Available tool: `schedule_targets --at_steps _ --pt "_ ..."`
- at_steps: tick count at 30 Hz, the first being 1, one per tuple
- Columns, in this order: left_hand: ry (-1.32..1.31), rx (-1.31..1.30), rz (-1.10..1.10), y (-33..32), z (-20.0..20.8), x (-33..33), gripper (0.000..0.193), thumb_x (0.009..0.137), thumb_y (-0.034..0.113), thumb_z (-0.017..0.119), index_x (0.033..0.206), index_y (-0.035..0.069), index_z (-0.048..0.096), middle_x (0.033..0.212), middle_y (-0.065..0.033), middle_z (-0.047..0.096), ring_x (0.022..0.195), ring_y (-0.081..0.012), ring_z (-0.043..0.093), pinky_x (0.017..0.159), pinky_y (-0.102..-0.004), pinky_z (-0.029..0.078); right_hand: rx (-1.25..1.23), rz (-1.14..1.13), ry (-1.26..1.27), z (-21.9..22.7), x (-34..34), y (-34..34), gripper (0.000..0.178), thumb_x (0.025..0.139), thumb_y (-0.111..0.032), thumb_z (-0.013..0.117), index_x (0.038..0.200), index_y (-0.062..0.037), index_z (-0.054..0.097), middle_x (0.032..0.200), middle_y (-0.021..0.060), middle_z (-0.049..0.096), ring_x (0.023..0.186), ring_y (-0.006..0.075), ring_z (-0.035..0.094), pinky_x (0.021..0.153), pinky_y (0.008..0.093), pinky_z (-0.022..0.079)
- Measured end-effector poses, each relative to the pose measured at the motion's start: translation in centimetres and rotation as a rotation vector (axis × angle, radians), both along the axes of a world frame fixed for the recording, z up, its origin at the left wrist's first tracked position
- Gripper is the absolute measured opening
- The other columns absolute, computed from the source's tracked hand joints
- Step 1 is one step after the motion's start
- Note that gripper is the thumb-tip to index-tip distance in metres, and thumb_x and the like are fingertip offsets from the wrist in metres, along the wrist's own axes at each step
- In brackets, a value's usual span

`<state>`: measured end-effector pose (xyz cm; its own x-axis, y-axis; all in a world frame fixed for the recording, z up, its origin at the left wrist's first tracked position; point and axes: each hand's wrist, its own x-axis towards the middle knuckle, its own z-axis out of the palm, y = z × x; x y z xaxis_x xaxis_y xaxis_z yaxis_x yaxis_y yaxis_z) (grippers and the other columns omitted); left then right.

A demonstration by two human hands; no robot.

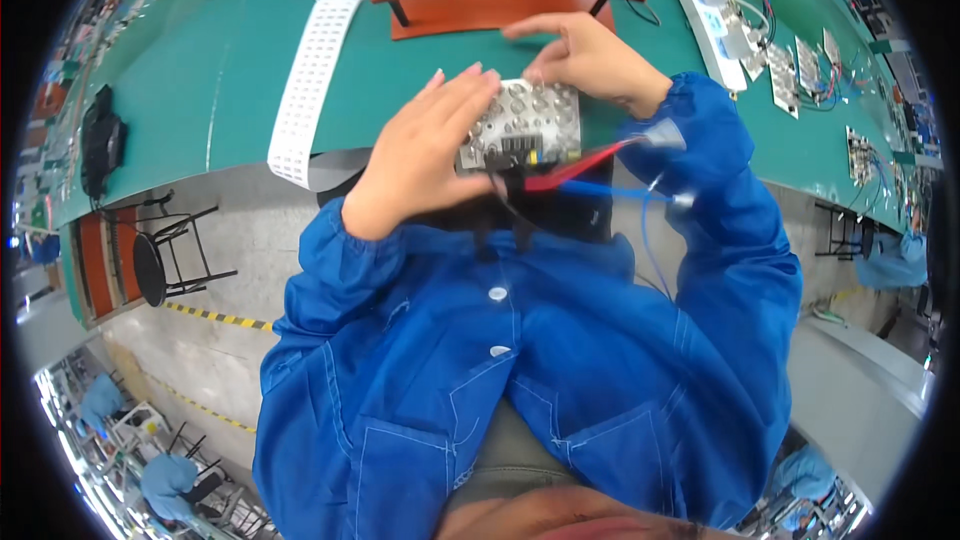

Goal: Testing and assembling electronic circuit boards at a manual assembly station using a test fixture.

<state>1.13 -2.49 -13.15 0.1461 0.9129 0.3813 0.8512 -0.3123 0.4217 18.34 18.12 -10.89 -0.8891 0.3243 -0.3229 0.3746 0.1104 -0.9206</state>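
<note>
A circuit board point(530, 112) crowded with silvery round parts lies at the table's front edge, close to my body. My left hand point(425, 145) grips its left side, fingers long over the far left corner and thumb by the near edge. At the far right corner is my right hand point(590, 60), its index finger stretched out to the left and its thumb apart from it, close to the board's far edge. Red wires point(585, 168) and a blue wire point(610, 190) run from the board's near side toward my right sleeve, ending in pale connectors point(665, 135).
Beyond the board stands a reddish-brown wooden stand point(485, 5). A white label strip point(315, 80) unrolls on the left. Power strip point(710, 35) and wired boards point(783, 80) lie to the right. A black stool point(150, 268) stands at lower left; people in light blue work farther off.
</note>
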Motion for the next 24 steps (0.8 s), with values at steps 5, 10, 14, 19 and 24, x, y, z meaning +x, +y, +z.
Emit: schedule_targets --at_steps 5,10,14,19,24 --pt "-0.079 -0.052 0.058 0.3 -1.3 -0.1 0.086 0.065 0.028 0.088 0.139 0.004 0.053 0.135 -0.0148 0.062 0.133 -0.0313 0.054 0.114 -0.0493 0.041 0.382 -0.3 0.237 -2.5 3.5 -1.1 0.028 0.087 -0.01 0.075 0.112 0.0025 0.07 0.112 0.0112 0.07 0.103 0.0154 0.064 0.089 0.0306 0.05" --pt "-0.093 -0.054 0.067 0.3 -1.7 0.2 0.085 0.062 0.029 0.09 0.137 0.005 0.057 0.132 -0.0136 0.065 0.131 -0.0302 0.057 0.111 -0.0499 0.044 0.14 -0.548 0.153 -3.0 5.3 -3.6 0.015 0.088 -0.009 0.073 0.094 0.0041 0.075 0.119 0.0114 0.069 0.11 0.0199 0.06 0.097 0.0327 0.045" --pt "-0.095 -0.041 0.079 0.5 -1.8 0.2 0.087 0.059 0.029 0.091 0.135 0.004 0.059 0.131 -0.0138 0.066 0.129 -0.0302 0.059 0.11 -0.0504 0.045 0.446 -0.431 0.157 -4.0 4.9 -3.8 0.012 0.086 -0.008 0.074 0.092 0.0018 0.076 0.107 0.01 0.074 0.122 0.0266 0.054 0.104 0.0397 0.041" --pt "-0.1 -0.07 0.082 0.7 -1.8 0.1 0.088 0.057 0.026 0.091 0.136 0.003 0.059 0.132 -0.0148 0.066 0.129 -0.0307 0.059 0.11 -0.051 0.045 0.554 -0.423 0.2 -4.5 4.6 -3.8 0.012 0.083 -0.009 0.077 0.092 -0.0004 0.077 0.101 0.0076 0.075 0.12 0.0292 0.056 0.104 0.0427 0.042" --pt "-0.097 -0.082 0.083 0.8 -1.4 0.2 0.089 0.056 0.024 0.09 0.136 0.003 0.058 0.131 -0.0144 0.066 0.13 -0.0305 0.058 0.111 -0.051 0.044 0.62 -0.471 0.207 -5.5 4.6 -4.0 0.011 0.082 -0.007 0.078 0.092 -0.0018 0.077 0.1 0.0078 0.076 0.119 0.0303 0.057 0.102 0.043 0.043"
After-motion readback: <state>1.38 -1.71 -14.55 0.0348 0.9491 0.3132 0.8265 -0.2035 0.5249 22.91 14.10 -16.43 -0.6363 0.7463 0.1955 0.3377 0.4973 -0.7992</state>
